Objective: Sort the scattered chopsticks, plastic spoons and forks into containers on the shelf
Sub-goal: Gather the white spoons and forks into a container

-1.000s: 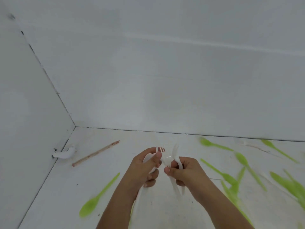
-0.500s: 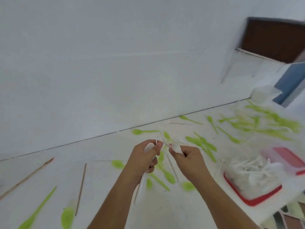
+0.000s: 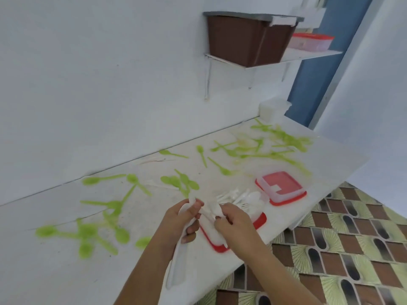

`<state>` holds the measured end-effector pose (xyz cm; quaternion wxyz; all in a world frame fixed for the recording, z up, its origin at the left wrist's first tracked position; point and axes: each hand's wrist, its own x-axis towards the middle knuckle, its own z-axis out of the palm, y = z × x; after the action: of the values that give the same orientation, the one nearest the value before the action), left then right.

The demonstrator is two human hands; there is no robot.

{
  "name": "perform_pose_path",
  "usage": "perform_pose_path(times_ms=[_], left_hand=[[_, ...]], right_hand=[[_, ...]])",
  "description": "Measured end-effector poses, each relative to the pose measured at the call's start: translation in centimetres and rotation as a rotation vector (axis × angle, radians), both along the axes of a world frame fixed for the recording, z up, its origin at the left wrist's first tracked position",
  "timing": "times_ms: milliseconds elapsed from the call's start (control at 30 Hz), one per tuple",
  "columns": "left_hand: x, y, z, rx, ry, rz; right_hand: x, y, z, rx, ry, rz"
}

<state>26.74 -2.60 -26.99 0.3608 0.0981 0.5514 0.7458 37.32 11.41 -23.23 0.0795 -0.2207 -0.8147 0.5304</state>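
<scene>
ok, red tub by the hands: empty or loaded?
Loaded: the red tub has white cutlery piled in it, and there is no lid on top.

1. Light: bright, even and diffuse; source not in view. White wall [image 3: 99, 73] and worktop [image 3: 55, 271] read pale blue-grey, with no glare spots.
2. Shadows: faint. Soft shade beneath the shelf [image 3: 308, 56] and on the underside of the brown bin [image 3: 246, 36]. No sharp shadow under the hands.
3. Blur: motion smear over the whole frame. Green spoons [image 3: 90, 181] are streaked, edges lost. White cutlery [image 3: 244, 198] merges into one pale mass.
4. Left hand [image 3: 185, 219] and right hand [image 3: 235, 225]: outlines soft, fingers hard to separate.
5. Distortion: wide-angle. The worktop edge tilts and bows, and the floor tiles [image 3: 352, 238] stretch toward the lower right corner.
</scene>
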Motion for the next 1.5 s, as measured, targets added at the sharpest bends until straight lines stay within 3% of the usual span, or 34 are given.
perform_pose_path(times_ms=[100,200,300,433,700,833,933,967,1033,1100,1133,1200,1267,1367,1500], left_hand=[[1.3,2.3,0.3,-0.018,0.035,-0.023],[2.5,4.2,0.7,-0.02,0.08,-0.046],[2.8,5.2,0.6,-0.017,0.093,-0.011],[2.2,6.1,0.4,-0.01,0.129,-0.026],[-0.4,7.5,-1.4,0.164,-0.01,-0.113],[-2.0,8.1,-2.1,0.232,-0.038,-0.147],[-2.5,9.1,-0.9,0.153,0.005,-0.114],[-2.8,9.5,-0.4,0.091,0.035,-0.066],[-3.5,10.3,0.3,-0.079,0.136,0.046],[-3.9,11.3,1.0,-0.287,0.399,0.126],[-3.9,12.0,1.3,-0.379,0.586,0.131],[-3.9,13.8,1.6,-0.448,0.871,0.048],[-4.0,16.1,1.5,-0.493,1.0,-0.125],[-4.6,18.8,0.3,-0.667,1.071,-0.358],[-4.6,19.4,-1.8,-0.718,1.052,-0.343]], right_hand=[[1.5,4.0,-1.3,-0.038,-0.244,0.074],[2.4,6.2,0.1,-0.2,-0.131,0.139],[2.6,7.0,1.7,-0.292,0.015,0.074],[1.0,7.5,1.0,-0.324,-0.038,-0.045],[-0.7,8.7,-0.2,0.256,-0.044,0.001],[-1.9,11.1,-0.8,-0.22,-0.146,0.285],[-2.9,13.8,-1.5,-0.365,-0.146,0.34],[-3.5,15.2,-1.6,-0.3,-0.145,0.312],[-5.1,18.8,-2.3,0.135,-0.159,0.318],[-6.4,21.7,-3.2,0.577,-0.144,0.453],[-6.9,22.5,-3.7,0.68,-0.119,0.544],[-7.3,22.5,-4.6,0.766,-0.05,0.717],[-7.2,21.6,-6.3,0.859,0.11,0.792],[-6.8,21.8,-8.8,0.906,0.23,0.814],[-6.2,22.5,-9.4,0.787,0.201,0.793]])
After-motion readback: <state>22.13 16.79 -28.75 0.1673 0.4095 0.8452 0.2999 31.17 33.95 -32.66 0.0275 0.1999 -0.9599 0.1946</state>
